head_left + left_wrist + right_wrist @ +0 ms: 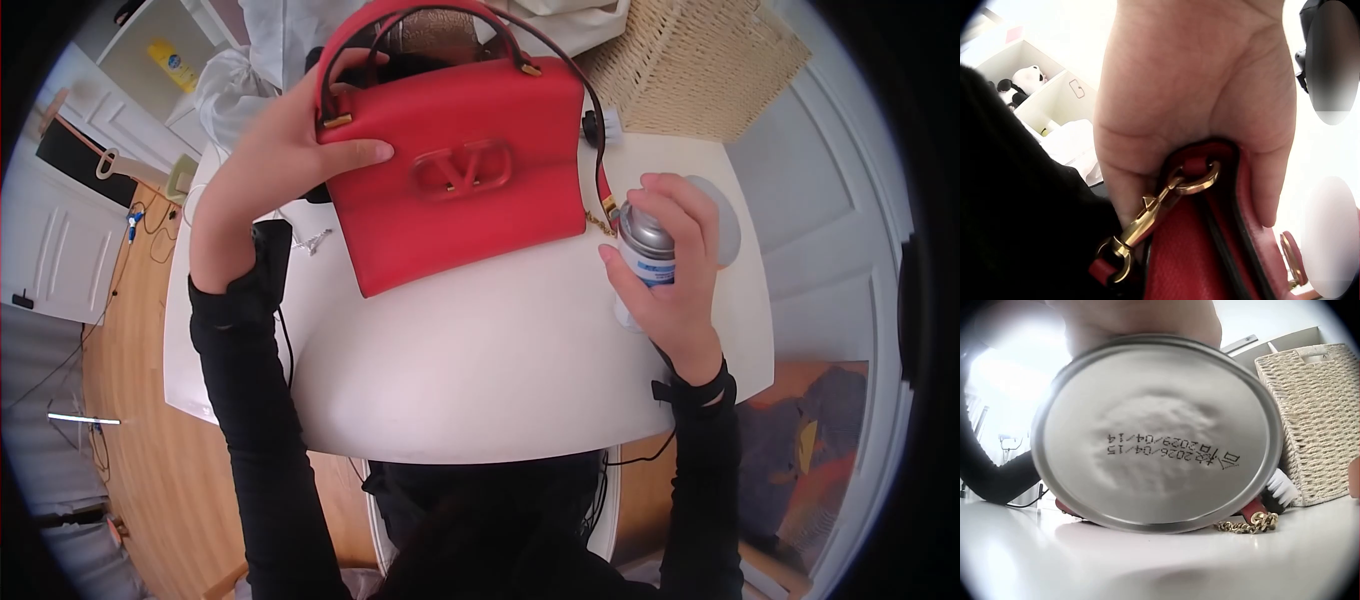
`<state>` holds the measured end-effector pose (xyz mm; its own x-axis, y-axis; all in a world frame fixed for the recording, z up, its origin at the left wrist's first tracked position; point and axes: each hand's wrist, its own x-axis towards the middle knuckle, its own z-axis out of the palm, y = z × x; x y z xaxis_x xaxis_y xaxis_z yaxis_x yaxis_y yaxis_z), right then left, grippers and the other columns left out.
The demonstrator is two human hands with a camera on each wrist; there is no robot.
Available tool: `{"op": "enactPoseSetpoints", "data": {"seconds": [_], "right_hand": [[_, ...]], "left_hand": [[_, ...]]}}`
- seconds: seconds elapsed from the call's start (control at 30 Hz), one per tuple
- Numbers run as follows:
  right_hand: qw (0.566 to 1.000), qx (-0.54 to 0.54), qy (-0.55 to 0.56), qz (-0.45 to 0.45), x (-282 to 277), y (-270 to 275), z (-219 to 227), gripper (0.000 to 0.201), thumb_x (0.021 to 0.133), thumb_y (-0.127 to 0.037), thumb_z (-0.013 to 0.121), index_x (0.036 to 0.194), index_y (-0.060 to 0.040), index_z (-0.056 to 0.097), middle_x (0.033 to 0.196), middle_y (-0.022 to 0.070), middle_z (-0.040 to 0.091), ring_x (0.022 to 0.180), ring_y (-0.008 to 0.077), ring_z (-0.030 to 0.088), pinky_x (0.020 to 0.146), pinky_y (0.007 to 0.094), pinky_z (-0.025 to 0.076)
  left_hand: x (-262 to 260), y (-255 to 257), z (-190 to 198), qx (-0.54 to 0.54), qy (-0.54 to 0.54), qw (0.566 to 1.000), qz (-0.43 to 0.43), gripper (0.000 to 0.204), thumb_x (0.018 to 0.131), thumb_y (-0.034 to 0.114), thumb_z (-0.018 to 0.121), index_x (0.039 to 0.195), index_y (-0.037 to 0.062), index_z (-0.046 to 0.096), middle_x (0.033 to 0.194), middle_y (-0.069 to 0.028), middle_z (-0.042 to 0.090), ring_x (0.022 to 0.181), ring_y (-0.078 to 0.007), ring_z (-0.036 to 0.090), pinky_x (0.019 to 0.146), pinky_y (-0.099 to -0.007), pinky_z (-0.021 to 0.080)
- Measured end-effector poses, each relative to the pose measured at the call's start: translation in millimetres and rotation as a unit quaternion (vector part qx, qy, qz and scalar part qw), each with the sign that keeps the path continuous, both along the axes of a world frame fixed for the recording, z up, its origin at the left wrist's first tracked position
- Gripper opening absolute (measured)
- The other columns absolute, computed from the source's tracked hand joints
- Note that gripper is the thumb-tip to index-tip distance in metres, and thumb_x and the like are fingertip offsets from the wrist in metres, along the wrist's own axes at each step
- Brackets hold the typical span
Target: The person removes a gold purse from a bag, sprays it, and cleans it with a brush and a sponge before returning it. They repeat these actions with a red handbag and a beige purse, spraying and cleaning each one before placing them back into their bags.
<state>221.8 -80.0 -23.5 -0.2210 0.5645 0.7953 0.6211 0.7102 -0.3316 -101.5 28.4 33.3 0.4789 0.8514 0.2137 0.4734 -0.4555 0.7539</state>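
Observation:
A red handbag (465, 215) with a V emblem on its front stands tilted over the white table. My left hand (275, 155) grips its upper left side, thumb on the front; in the left wrist view the palm (1197, 75) spans the bag's side, beside a gold clasp (1144, 219). At the right, my right hand (680, 270) holds a spray can (648, 240), fingers curled over its top and thumb on the near side. The can's round metal base (1157, 434) faces the right wrist camera and hides most of that hand.
A woven basket (690, 65) stands at the table's (450, 400) back right, with a white-bristled brush (600, 128) near it. A round grey disc (715, 220) lies behind the right hand. White cloth (235, 100) is at the back left. A gold chain (1250, 525) rests on the tabletop.

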Motion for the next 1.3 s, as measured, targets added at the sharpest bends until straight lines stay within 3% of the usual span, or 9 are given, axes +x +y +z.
{"op": "enactPoseSetpoints", "data": {"seconds": [0.2,0.3,0.47,0.67,0.8,0.87,1.0,1.2,1.3], "right_hand": [[0.998,-0.042,-0.037,0.016,4.9,-2.8,-4.5,0.051,0.067,0.007,0.072,0.115,-0.0083,0.063,0.119,0.0116,0.056,0.101,0.0281,0.060,0.082,0.0336,0.051],[0.999,-0.029,-0.022,0.018,0.1,-2.7,-5.7,0.050,0.067,0.007,0.072,0.114,-0.0086,0.063,0.117,0.0111,0.057,0.101,0.0280,0.060,0.081,0.0336,0.051],[0.995,-0.042,-0.083,0.032,6.8,-3.4,-4.6,0.050,0.068,0.006,0.072,0.114,-0.0093,0.063,0.118,0.0104,0.058,0.102,0.0279,0.060,0.081,0.0344,0.051],[0.999,-0.014,-0.038,-0.027,-5.1,3.4,-6.5,0.052,0.068,0.003,0.072,0.117,-0.0103,0.061,0.119,0.0099,0.057,0.104,0.0294,0.060,0.081,0.0346,0.052],[0.995,0.024,-0.088,-0.042,-10.0,18.0,0.5,0.049,0.071,0.001,0.071,0.117,-0.0115,0.061,0.119,0.0069,0.057,0.104,0.0289,0.060,0.081,0.0343,0.052],[0.987,0.047,-0.142,-0.055,-14.1,21.5,13.7,0.047,0.072,0.000,0.070,0.116,-0.0120,0.061,0.119,0.0052,0.057,0.103,0.0286,0.060,0.081,0.0341,0.052],[0.992,0.051,-0.110,-0.038,-22.7,36.8,41.9,0.050,0.072,0.005,0.064,0.120,-0.0084,0.057,0.118,0.0125,0.054,0.108,0.0294,0.056,0.091,0.0359,0.047],[0.974,0.075,-0.208,-0.046,-26.1,43.6,57.7,0.049,0.070,0.006,0.063,0.118,-0.0063,0.058,0.115,0.0125,0.054,0.102,0.0299,0.058,0.085,0.0345,0.049],[0.978,0.063,-0.193,-0.052,-30.3,35.7,45.6,0.047,0.071,0.004,0.064,0.117,-0.0068,0.058,0.115,0.0126,0.054,0.103,0.0297,0.058,0.087,0.0347,0.049]], "left_hand": [[1.1,0.7,-0.1,0.001,-0.015,1.000,-0.004,0.073,0.076,0.013,0.081,0.140,0.0090,0.046,0.125,-0.0032,0.057,0.104,-0.0158,0.053,0.094,-0.0301,0.045],[2.2,-1.8,-0.2,0.021,0.009,1.000,0.011,0.068,0.080,0.011,0.077,0.140,0.0128,0.045,0.109,-0.0037,0.064,0.103,-0.0160,0.060,0.092,-0.0311,0.048],[1.7,-1.3,-2.3,0.022,0.006,1.000,0.006,0.069,0.080,0.011,0.077,0.140,0.0123,0.045,0.106,-0.0034,0.064,0.102,-0.0155,0.060,0.092,-0.0310,0.047],[4.9,-4.2,2.9,-0.016,-0.012,1.000,-0.003,0.073,0.079,0.010,0.078,0.143,0.0119,0.042,0.105,-0.0037,0.062,0.102,-0.0151,0.060,0.093,-0.0308,0.046],[4.7,-4.4,3.9,-0.031,-0.009,0.999,-0.011,0.072,0.080,0.009,0.077,0.142,0.0117,0.043,0.105,-0.0039,0.063,0.101,-0.0142,0.060,0.092,-0.0294,0.047],[3.4,-0.9,2.0,-0.015,-0.001,1.000,-0.008,0.072,0.077,0.013,0.081,0.139,0.0096,0.045,0.104,-0.0057,0.061,0.098,-0.0155,0.059,0.088,-0.0297,0.048],[3.9,2.9,0.1,-0.006,-0.023,0.999,-0.034,0.071,0.076,0.020,0.083,0.136,0.0070,0.048,0.105,-0.0078,0.061,0.096,-0.0167,0.059,0.086,-0.0297,0.049],[3.2,3.9,-2.8,0.043,0.001,0.999,-0.033,0.069,0.079,0.023,0.079,0.139,0.0086,0.047,0.108,-0.0094,0.064,0.098,-0.0171,0.062,0.089,-0.0282,0.048],[0.6,6.5,-1.1,0.053,0.030,0.998,-0.027,0.071,0.080,0.027,0.080,0.140,0.0081,0.046,0.112,-0.0108,0.062,0.099,-0.0185,0.062,0.089,-0.0284,0.048]]}}
